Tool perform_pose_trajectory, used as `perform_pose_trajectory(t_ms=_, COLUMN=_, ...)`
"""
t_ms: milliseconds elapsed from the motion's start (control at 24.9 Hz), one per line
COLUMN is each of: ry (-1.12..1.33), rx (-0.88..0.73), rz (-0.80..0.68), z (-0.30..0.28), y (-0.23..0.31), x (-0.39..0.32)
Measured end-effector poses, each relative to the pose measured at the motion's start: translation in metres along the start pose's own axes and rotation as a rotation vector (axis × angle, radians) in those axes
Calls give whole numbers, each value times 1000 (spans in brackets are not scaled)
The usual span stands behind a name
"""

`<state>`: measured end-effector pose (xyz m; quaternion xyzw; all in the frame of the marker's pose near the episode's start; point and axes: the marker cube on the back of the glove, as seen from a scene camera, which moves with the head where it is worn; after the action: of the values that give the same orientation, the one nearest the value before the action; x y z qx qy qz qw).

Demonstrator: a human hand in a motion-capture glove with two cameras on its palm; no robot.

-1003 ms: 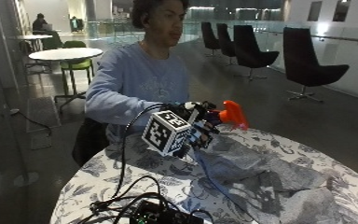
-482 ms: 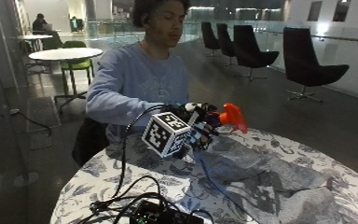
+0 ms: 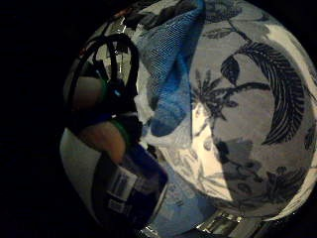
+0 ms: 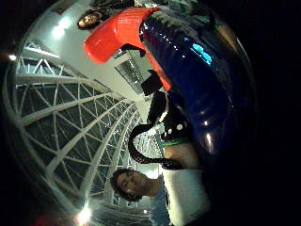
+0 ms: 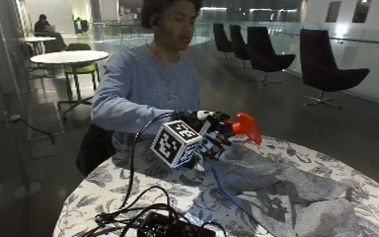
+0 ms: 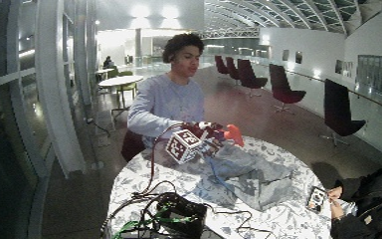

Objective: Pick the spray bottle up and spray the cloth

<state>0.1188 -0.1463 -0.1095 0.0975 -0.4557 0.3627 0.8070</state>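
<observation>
bottle held up over the cloth, barely shifted from a moment ago

going left to right, we see the right hand (image 5: 206, 136) with its grip curled round the spray bottle (image 5: 242, 127), carried above the surface (image 5: 110, 192); against the earlier views the red nozzle sits in nearly the same spot, perhaps a touch lower, pointing out over the cloth (image 5: 275, 185) spread on the surface just beside and below. we judge the pick-up done and the spraying due next.

Dark chairs (image 5: 327, 74) are lined along a glass railing (image 5: 373, 47); a round table (image 5: 68, 58) is set behind, under a latticed roof (image 4: 51, 127).
</observation>
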Motion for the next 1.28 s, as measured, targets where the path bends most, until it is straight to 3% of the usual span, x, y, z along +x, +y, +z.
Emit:
perform_pose_trajectory(t_ms=201, ry=3, rx=1, rz=-79, z=10, y=4, x=-7)
perform_pose_trajectory(t_ms=522, ry=-96, rx=-70, rz=-561, z=75, y=1, x=-61)
perform_pose_trajectory(t_ms=722, ry=-145, rx=-115, rz=-773, z=142, y=-20, x=-84)
perform_pose_trajectory(t_ms=1044, ry=64, rx=-262, rz=-866, z=229, y=-69, x=-49)
perform_pose_trajectory(t_ms=1284, ry=15, rx=-242, rz=-836, z=263, y=-90, x=-40)
